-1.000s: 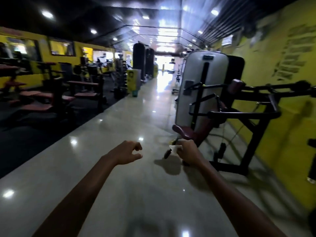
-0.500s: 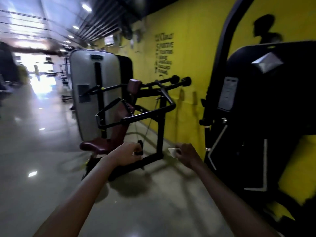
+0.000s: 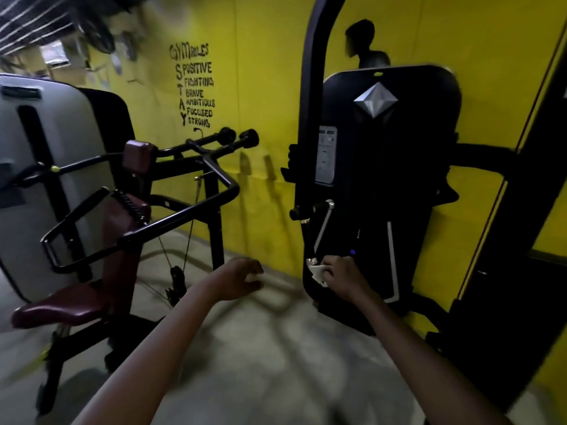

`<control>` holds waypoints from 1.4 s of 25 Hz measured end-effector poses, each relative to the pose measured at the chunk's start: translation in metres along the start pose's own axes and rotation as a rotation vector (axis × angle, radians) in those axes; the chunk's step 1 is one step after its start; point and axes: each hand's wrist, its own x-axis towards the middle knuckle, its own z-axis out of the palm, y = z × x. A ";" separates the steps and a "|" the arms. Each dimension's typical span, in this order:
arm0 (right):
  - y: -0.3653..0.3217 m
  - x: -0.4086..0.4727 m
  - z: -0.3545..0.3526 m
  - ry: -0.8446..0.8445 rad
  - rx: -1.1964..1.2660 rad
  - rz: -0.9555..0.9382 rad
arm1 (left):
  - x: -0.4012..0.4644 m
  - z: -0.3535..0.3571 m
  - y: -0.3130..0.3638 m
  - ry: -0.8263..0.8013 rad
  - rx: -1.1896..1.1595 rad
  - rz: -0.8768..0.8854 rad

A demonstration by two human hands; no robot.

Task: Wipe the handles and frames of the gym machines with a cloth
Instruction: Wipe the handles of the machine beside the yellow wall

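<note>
While right grip (image 3: 339,276) pinches white cloth (image 3: 317,273), left grip (image 3: 242,279) loosely curled, empty.

Both forearms are bare up to the frame edge, no sleeve showing; the left hand (image 3: 237,279) and right hand (image 3: 342,279) are ungloved.

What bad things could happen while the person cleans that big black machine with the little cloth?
The cloth is small and bunched in the right hand, so bare fingers may rub the silver lever instead, and might get pinched if it swings. The left hand hangs free, holding nothing, so nothing steadies the person leaning in. The other machine's black bars stick out nearby on the left; an elbow or hip could bump them.
</note>
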 end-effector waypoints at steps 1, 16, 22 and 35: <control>0.009 0.011 -0.002 0.008 -0.006 0.010 | 0.015 0.002 0.001 0.002 0.003 0.018; 0.126 0.178 -0.001 0.017 0.038 -0.060 | 0.198 0.030 -0.003 0.059 0.046 0.008; 0.147 0.219 0.000 0.017 0.140 -0.021 | 0.245 0.023 -0.004 0.078 0.061 0.054; 0.175 0.333 0.027 -0.032 0.241 -0.292 | 0.306 0.026 -0.008 0.169 0.052 -0.064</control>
